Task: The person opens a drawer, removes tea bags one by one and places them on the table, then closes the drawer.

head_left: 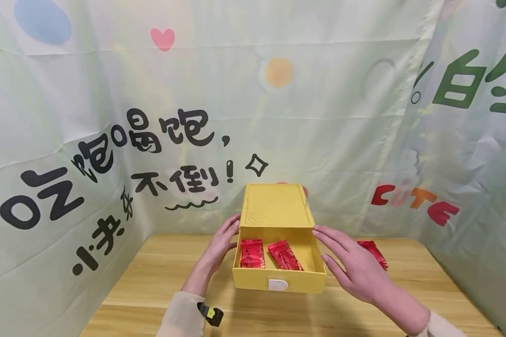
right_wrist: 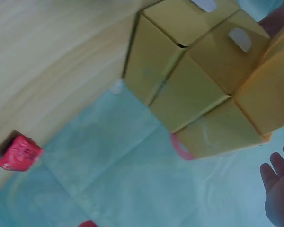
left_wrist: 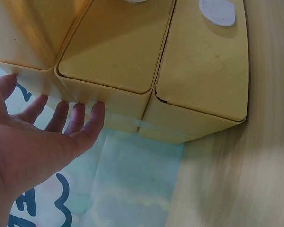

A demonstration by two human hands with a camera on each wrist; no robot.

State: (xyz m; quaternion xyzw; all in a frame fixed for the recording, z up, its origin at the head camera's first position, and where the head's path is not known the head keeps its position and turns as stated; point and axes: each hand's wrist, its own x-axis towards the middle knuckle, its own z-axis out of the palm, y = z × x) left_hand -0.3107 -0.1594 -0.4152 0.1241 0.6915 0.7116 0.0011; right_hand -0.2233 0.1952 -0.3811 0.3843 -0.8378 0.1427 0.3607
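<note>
A yellow drawer box (head_left: pixel 277 205) stands on the table, its top drawer (head_left: pixel 253 282) pulled out toward me. Inside that drawer lie two red packets, one at the left (head_left: pixel 252 255) and one tilted at the middle (head_left: pixel 286 256). My left hand (head_left: pixel 217 248) rests its spread fingertips on the box's left side; the left wrist view shows the left hand (left_wrist: pixel 52 127) there, by the upper drawers. On the other side, my right hand (head_left: pixel 358 267) is held with fingers extended near the box's right edge. In the right wrist view the right hand (right_wrist: pixel 281 189) looks apart from the box.
Another red packet (head_left: pixel 373 252) lies on the wooden table (head_left: pixel 168 267) to the right, behind my right hand. Printed cloth (head_left: pixel 320 140) hangs behind the table and along both sides. White tabs serve as drawer handles (head_left: pixel 278 284).
</note>
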